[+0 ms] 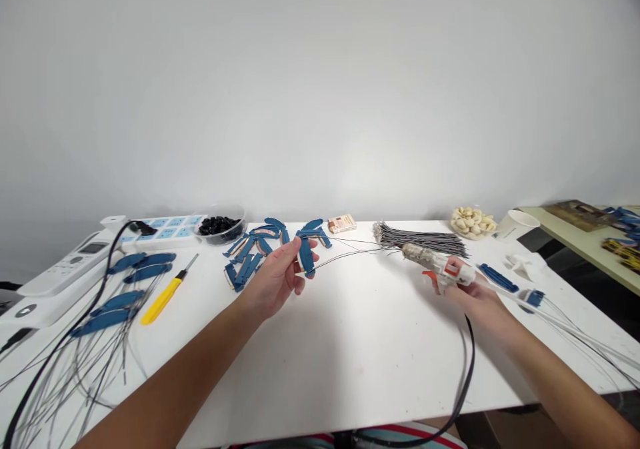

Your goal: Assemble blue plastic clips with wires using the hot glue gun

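Between the thumb and fingers of my left hand (278,274) is a blue curved piece (306,256), held upright above the table. Thin dark wires (345,254) run from it toward the right. My right hand (473,296) is wrapped round a hot glue gun (425,256) with a white body and an orange trigger. Its nozzle points left, close to the wires' far ends; whether they touch I cannot tell. A black cord hangs from the gun. Behind my left hand lies a group of similar blue pieces (247,262), some with lettering.
A yellow-handled screwdriver (164,300), wired blue pieces (103,321) and a power strip (173,234) lie left. Behind are a bowl of black bits (220,228), a small box (342,223) and a wire bundle (425,238). A bowl of cream pieces (473,222) and paper cup (517,226) stand right.
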Available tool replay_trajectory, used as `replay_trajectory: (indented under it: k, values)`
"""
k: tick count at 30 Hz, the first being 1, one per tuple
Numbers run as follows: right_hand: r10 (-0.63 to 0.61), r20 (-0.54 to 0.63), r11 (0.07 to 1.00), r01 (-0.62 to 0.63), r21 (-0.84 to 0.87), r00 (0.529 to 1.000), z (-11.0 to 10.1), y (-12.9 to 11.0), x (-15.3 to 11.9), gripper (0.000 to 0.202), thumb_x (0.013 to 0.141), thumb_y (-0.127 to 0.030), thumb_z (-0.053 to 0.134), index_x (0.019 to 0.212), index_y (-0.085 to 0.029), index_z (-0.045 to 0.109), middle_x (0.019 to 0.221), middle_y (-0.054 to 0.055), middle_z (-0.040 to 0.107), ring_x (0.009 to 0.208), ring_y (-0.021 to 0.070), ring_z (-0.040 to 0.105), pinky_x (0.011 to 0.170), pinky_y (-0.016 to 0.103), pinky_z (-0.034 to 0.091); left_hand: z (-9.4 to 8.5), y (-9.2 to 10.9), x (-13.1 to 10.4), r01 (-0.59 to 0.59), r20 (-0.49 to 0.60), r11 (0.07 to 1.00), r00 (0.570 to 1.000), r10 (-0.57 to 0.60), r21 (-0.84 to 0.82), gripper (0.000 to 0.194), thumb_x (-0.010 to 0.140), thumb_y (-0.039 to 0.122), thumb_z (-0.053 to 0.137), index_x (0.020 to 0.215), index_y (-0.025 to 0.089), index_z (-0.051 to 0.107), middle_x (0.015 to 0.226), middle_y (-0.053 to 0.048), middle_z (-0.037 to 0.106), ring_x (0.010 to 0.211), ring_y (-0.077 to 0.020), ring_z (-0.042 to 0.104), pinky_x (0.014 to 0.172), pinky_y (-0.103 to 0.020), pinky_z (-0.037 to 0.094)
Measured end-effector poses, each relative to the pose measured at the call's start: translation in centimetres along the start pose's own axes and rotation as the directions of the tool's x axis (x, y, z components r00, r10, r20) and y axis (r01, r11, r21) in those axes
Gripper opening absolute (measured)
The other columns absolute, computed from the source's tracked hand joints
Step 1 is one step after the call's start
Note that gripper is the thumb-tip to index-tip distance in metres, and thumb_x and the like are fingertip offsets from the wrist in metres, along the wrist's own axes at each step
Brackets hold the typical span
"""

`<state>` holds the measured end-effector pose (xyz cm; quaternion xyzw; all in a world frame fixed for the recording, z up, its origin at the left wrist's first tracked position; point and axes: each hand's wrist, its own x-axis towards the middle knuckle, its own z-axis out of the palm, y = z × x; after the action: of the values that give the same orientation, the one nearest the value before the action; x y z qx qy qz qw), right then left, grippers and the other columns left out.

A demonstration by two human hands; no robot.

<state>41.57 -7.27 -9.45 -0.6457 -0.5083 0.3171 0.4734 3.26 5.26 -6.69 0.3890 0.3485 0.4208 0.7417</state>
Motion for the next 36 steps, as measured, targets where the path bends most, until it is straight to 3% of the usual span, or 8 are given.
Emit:
replay_trajectory:
  k: [3,10,15,20,26,31,36]
  values:
    - [0.002,0.003,1.0,-0.002,0.031,1.0,0.2,0.8,0.6,0.011,0.085,-0.03,0.068,0.092,-0.022,0.07,0.09,0.008,0.076,0.092,0.0289,0.072,0.083,0.039,0.056,0.2,0.2,-0.2,0.0,-0.003,1.0,1.0,0.0,-0.013,0.042,0.095,0.056,0.073,0.114,0.019,0.076,0.091,-0.005,0.075,0.062,-0.0118,0.068,0.037,-0.017,0.044]
    - [-0.031,-0.01,0.999,0.031,-0.005,0.999,0.2,1.6,1.5,0.012,0.084,-0.025,0.055,0.076,-0.022,0.063,0.076,0.008,0.069,0.076,0.0263,0.067,0.066,0.037,0.054,0.3,0.2,-0.2,0.011,-0.014,1.0,1.0,-0.011,-0.023,0.044,0.092,0.057,0.076,0.112,0.018,0.076,0.09,-0.004,0.074,0.062,-0.0115,0.068,0.037,-0.017,0.045]
    - [-0.115,-0.039,0.972,0.105,-0.21,0.993,-1.0,1.1,1.1,0.017,0.089,-0.028,0.061,0.105,-0.023,0.066,0.089,0.004,0.066,0.08,0.0244,0.062,0.068,0.035,0.05,0.4,0.4,-0.3,0.015,-0.017,0.999,1.0,-0.015,-0.032,0.042,0.094,0.056,0.075,0.113,0.018,0.076,0.089,-0.004,0.074,0.061,-0.0107,0.068,0.038,-0.016,0.045]
    - [-0.214,0.097,0.89,0.235,-0.392,0.972,-1.5,0.2,0.2,0.029,0.089,-0.029,0.066,0.117,-0.027,0.068,0.106,0.006,0.062,0.095,0.0279,0.06,0.08,0.038,0.05,0.6,0.7,-0.4,0.015,-0.027,0.999,1.0,-0.016,-0.045,0.037,0.099,0.052,0.069,0.109,0.017,0.076,0.086,-0.004,0.074,0.059,-0.0098,0.067,0.039,-0.015,0.045]
    - [-0.174,0.198,0.827,0.252,-0.502,0.965,-1.2,0.8,-1.0,0.036,0.096,-0.026,0.06,0.131,-0.033,0.063,0.123,0.006,0.06,0.109,0.0288,0.064,0.093,0.043,0.052,1.0,1.1,-0.6,0.008,-0.042,0.999,0.999,-0.01,-0.046,0.038,0.1,0.052,0.068,0.107,0.016,0.076,0.081,-0.003,0.073,0.054,-0.0096,0.065,0.037,-0.017,0.044]
    - [-0.166,0.276,0.818,0.289,-0.498,0.947,-1.0,1.3,-1.7,0.035,0.106,-0.034,0.052,0.141,-0.034,0.056,0.126,0.007,0.056,0.111,0.0266,0.063,0.095,0.042,0.053,1.1,1.7,-0.6,-0.009,-0.065,1.0,0.998,0.008,-0.011,0.037,0.102,0.05,0.065,0.103,0.015,0.077,0.078,-0.003,0.07,0.052,-0.009,0.061,0.036,-0.016,0.042]
    - [-0.142,0.382,0.84,0.315,-0.442,0.913,-1.0,0.5,-1.8,0.036,0.107,-0.044,0.052,0.142,-0.034,0.056,0.126,0.009,0.06,0.089,0.0238,0.064,0.078,0.041,0.054,1.0,3.8,-0.8,0.002,0.011,0.975,1.0,-0.004,0.224,0.047,0.092,0.06,0.073,0.105,0.015,0.08,0.074,-0.005,0.067,0.052,-0.012,0.056,0.035,-0.019,0.041]
